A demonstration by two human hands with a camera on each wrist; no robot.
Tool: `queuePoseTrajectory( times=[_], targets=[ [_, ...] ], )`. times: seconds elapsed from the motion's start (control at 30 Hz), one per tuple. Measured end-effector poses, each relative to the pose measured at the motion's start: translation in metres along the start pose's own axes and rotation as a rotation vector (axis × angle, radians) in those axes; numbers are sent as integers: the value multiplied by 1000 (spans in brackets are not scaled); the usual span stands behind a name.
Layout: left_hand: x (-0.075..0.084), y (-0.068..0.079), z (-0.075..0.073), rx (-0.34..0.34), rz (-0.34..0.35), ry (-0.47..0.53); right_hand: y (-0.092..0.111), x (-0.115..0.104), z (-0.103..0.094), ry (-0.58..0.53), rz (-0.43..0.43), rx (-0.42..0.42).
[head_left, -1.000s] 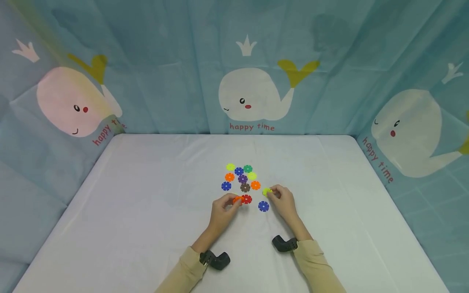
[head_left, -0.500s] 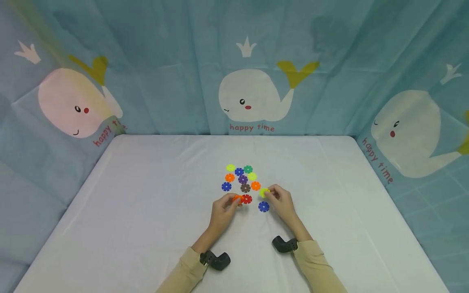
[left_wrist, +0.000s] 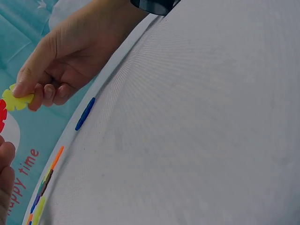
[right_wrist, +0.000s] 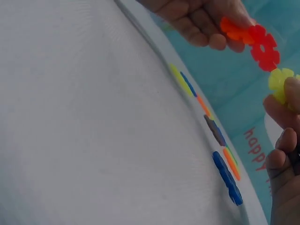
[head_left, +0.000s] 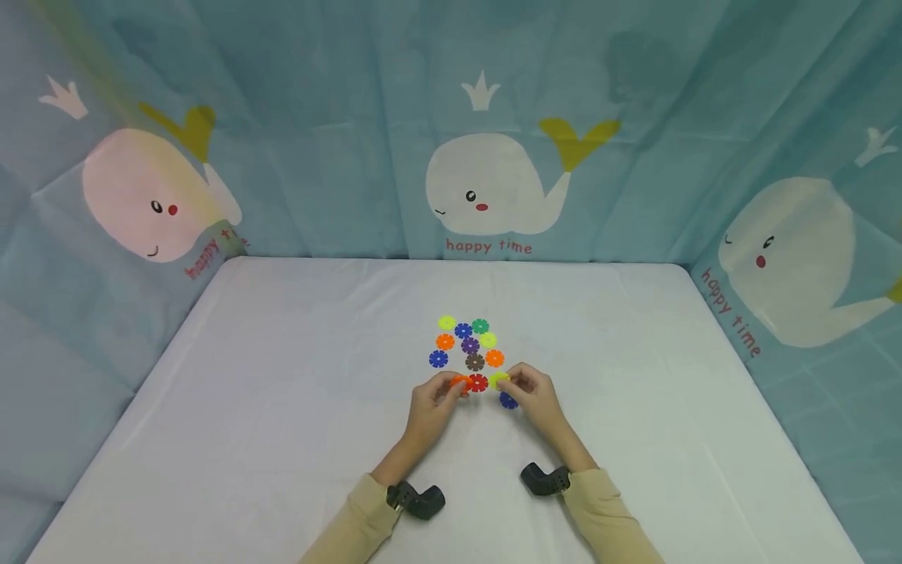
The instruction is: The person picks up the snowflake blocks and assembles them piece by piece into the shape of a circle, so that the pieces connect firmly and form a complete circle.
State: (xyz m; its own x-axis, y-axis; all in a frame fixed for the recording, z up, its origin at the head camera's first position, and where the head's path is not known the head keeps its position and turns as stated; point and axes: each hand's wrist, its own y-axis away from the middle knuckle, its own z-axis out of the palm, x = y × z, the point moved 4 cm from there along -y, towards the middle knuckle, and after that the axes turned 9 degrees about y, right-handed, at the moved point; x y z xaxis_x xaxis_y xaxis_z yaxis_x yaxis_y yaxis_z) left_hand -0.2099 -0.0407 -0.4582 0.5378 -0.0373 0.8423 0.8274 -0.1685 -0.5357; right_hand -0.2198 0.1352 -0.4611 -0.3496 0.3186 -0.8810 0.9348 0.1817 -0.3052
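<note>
My left hand pinches an orange notched plastic disc between thumb and fingers. Attached to that disc is a red notched disc, held up above the table. From the other side, my right hand pinches a yellow disc. Its edge meets the red disc's edge in the right wrist view. On the table under the right hand lies a blue disc, partly covered by the fingers in the head view. Only fingertips of the left hand show in the left wrist view.
Several loose notched discs lie flat just beyond the hands, among them a brown one, a purple one and a green one. A white cloth covers the table. Blue whale-print curtains stand around its far edges.
My right hand has brought the yellow disc leftward and toward me, up to the red disc's edge. The left hand has stayed almost still with the orange and red discs.
</note>
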Motion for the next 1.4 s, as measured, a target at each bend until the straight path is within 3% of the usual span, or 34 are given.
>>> queuePoseTrajectory(
  times=[0.27, 0.6, 1.13, 1.4],
  targets=[
    [-2, 1, 1, -19, -16, 21, 2, -1, 2, -6, -16, 23],
    [-11, 1, -1, -30, -137, 83, 0, -1, 2, -23, 6, 4],
    [-4, 0, 0, -31, -104, 94, 0, -5, 2, 8, -54, -16],
    [-4, 1, 1, -53, -139, 78, 1, -5, 3, 36, -110, -39]
  ],
)
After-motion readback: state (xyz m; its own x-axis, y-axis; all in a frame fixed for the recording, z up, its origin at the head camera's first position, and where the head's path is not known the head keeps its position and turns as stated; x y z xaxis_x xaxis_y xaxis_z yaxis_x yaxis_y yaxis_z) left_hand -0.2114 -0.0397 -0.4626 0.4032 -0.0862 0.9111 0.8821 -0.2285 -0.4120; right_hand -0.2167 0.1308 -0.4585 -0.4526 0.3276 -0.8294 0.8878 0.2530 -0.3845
